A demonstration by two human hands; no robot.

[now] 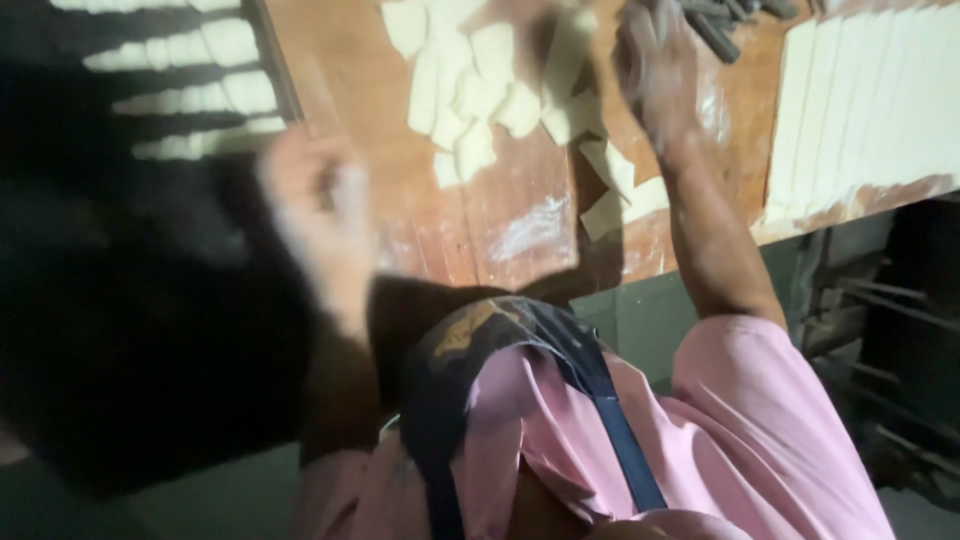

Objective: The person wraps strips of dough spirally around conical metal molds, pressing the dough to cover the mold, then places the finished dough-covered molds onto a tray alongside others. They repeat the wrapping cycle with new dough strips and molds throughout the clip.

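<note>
The right hand (655, 70) reaches up over the wooden desk (500, 215) toward the far edge, beside a loose heap of pale dough pieces (490, 85); it is floured and blurred, and I cannot tell whether its grip is clenched on a piece or released, though the fingers look curled over the top of the heap, near some dark sticks (715, 30) lying at the desk's far edge. The left hand (315, 205) hangs nearer the body at the desk's left side, too smeared by motion to tell its grip, and it seems to hold nothing. More cut pieces lie apart from the heap, two of them (615, 185) near the front edge, and a slab of dough scored into long strips (865, 105) sits on the right. Rows of finished pieces (190, 95) show on a dark tray at the left. To work this well, my judgement is that pieces should be lifted one at a time from the edge of the heap, with a light pinch so the soft dough keeps its shape, and with the fingers kept floured against sticking. The two strays by the front edge risk being brushed off by the forearm, so they want moving inward first.
</note>
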